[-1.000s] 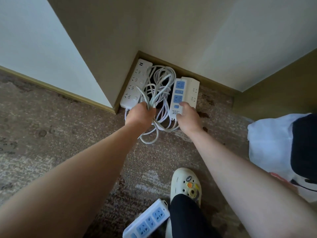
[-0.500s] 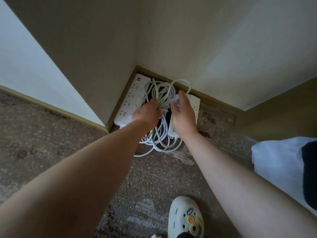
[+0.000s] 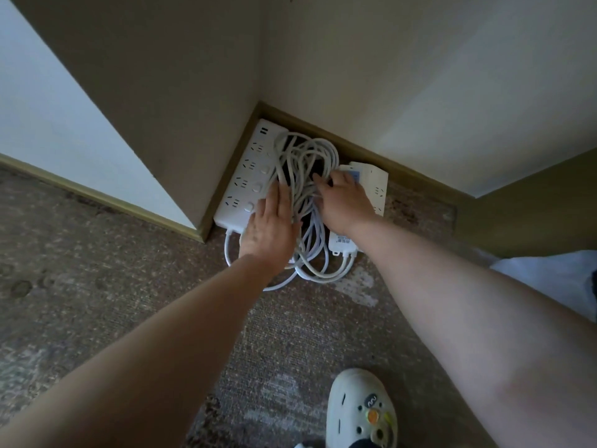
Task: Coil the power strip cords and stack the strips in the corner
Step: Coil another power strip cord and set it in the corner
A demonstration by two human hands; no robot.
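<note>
Settling step: left hand (image 3: 269, 232) lies flat and open on the coiled cords (image 3: 303, 176); right hand (image 3: 344, 203) presses the blue-faced strip (image 3: 344, 245) — grip unclear; next, tuck the loose near loops cornerward.

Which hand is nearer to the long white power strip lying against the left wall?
Left. The left hand lies flat, overlapping the long white power strip's near end beside the cord bundle. The right hand is across the bundle, on the other strip.

Bare forearms, no sleeves; a white clog (image 3: 361, 412) with small colourful charms.
</note>
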